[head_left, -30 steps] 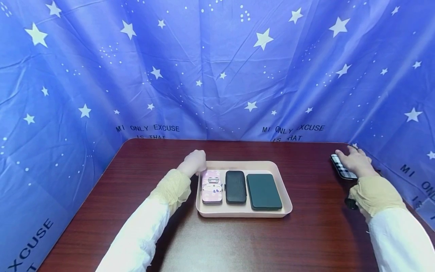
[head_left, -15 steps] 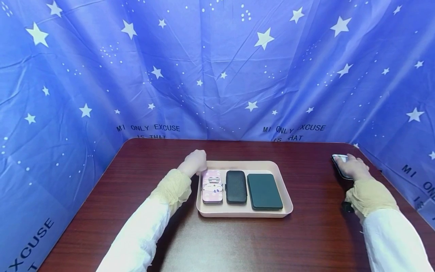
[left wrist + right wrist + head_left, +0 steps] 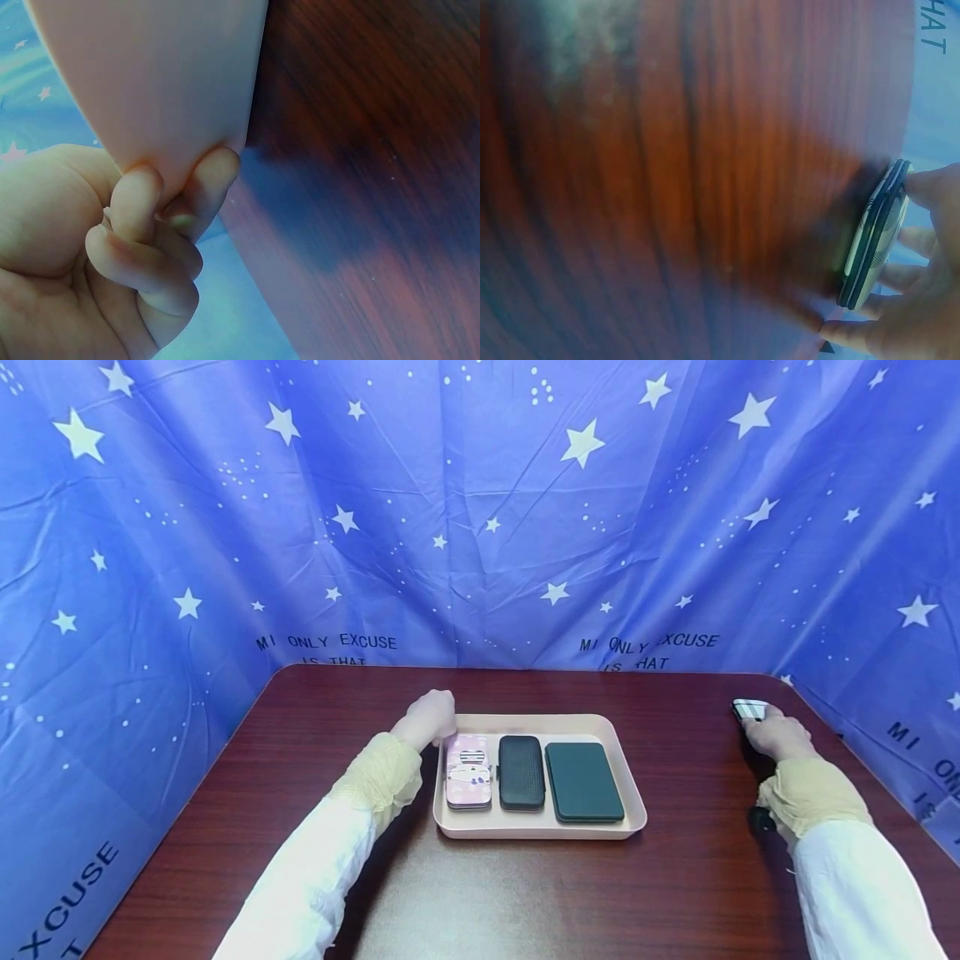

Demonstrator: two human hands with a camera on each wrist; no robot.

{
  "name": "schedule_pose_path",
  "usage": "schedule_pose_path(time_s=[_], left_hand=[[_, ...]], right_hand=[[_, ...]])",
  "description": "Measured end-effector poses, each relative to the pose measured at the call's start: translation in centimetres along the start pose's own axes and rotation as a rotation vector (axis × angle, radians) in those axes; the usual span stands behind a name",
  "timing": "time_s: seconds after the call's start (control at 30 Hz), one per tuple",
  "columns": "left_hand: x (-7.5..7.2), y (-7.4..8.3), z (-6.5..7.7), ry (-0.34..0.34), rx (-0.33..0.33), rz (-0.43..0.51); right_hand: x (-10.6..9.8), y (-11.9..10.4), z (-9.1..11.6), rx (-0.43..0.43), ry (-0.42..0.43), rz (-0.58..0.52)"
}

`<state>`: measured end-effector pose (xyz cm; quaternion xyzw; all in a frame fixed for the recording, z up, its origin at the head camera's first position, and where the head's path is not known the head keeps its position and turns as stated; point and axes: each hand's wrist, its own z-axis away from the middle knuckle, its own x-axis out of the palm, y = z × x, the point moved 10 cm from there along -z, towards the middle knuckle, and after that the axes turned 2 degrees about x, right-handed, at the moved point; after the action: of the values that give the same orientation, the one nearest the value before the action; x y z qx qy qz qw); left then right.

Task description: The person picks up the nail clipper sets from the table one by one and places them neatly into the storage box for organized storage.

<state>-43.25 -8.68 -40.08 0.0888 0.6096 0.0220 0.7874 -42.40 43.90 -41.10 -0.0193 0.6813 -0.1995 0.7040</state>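
At the far right of the table, my right hand grips a flat black-and-white checked case, and part of the case is hidden under the hand. In the right wrist view, this case stands tilted, its dark seam showing, with thumb and fingers on its sides. My left hand pinches the back left corner of a beige tray, and its curled fingers show against the tray wall in the left wrist view. Inside the tray lie a pink patterned case, a black textured case and a dark green flat case.
The tray stands mid-table on a dark red wood tabletop. A blue curtain with white stars hangs behind the table and along both sides. Below my right wrist shows a small black object.
My right hand has gone from lying spread over the checked case to gripping it, and the hand has shifted slightly left. The case is tilted now. My left hand and the tray have stayed put.
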Motion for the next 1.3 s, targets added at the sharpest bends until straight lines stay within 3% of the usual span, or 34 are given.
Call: schedule_pose_path(time_s=[0.63, 0.8, 0.93, 1.13, 1.3], left_hand=[[0.0, 0.0, -0.1, -0.007, -0.004, -0.01], [0.0, -0.1, 0.0, -0.006, -0.001, -0.007], [0.0, -0.1, 0.0, -0.009, 0.001, -0.009], [0.0, 0.0, 0.1, -0.014, 0.003, -0.004], [-0.1, 0.0, 0.2, -0.007, 0.006, 0.0]], right_hand=[[-0.9, 0.4, 0.2, 0.07, 0.084, -0.001], [-1.2, 0.6, 0.1, 0.05, 0.108, -0.005], [-1.1, 0.8, 0.0, 0.037, 0.076, -0.018], [-0.7, 1.5, 0.2, 0.096, 0.016, -0.093], [-1.0, 1.7, 0.3, 0.102, 0.04, -0.206]])
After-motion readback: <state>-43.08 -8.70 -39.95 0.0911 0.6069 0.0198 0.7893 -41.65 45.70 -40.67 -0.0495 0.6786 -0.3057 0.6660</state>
